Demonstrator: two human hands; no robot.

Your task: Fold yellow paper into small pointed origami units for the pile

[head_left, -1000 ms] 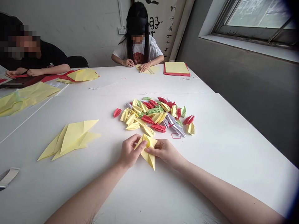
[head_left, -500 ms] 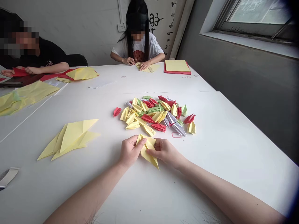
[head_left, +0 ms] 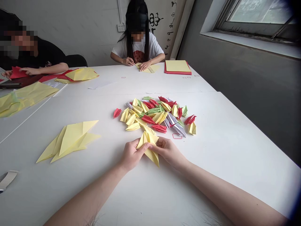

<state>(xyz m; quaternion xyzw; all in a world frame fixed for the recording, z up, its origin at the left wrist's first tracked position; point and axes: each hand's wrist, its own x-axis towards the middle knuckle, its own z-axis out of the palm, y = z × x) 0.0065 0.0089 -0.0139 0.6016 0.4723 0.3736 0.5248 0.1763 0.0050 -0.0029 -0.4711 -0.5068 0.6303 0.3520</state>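
Note:
A partly folded sheet of yellow paper is held between my two hands, with one corner pointing up and another pointing down toward me. My left hand grips its left side, thumb pressed on the front near the middle. From the right, my right hand pinches it, the thumb meeting the left thumb; its other fingers are partly hidden behind the paper. Just beyond lies a pile of small folded paper pieces in yellow, red, green and pale purple. Several creased yellow sheets lie overlapped to the left.
Across the white table, a person works on yellow paper with a ruler. Another person in a black sleeve holds red paper at the left. A stack of yellow and red sheets sits at the back. A whitish strap-like object lies near left.
Both thumbs have come together at the middle of the yellow paper. Its upper part now bulges into a raised point. At the left, the other person's red paper has tilted up.

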